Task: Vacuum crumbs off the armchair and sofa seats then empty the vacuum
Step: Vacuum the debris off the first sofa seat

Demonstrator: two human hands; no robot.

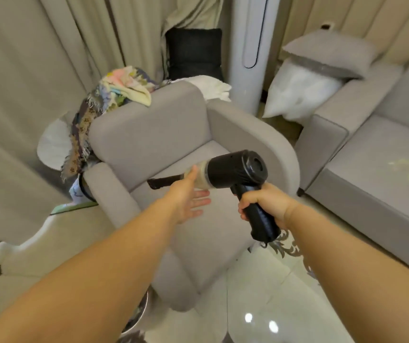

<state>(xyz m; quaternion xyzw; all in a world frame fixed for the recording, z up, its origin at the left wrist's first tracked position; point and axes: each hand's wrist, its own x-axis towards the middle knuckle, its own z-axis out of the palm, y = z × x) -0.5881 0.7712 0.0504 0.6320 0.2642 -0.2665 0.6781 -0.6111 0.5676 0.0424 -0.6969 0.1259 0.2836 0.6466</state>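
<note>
- Hanging over the left corner of the armchair's back, a patterned blanket (pixel 92 115) trails down past the left armrest
- The grey armchair (pixel 149 134) sits in the middle of the view, its seat below the two outstretched arms
- The left hand (pixel 188 196) reaches forward with straight, spread fingers; its thumb lies against the clear dust cup, and it grasps nothing
- The black handheld vacuum (pixel 235 169) is held in the air above the armchair seat, its thin nozzle (pixel 164 181) pointing left
- The right hand (pixel 265 204) has its fingers wrapped tight around the vacuum's handle
- A tall white tower fan (pixel 248 45) stands behind the armchair
- The grey sofa (pixel 371 164) stands at the right, with pale crumbs (pixel 403 167) scattered on its seat and a grey cushion (pixel 327 53) on its armrest
</note>
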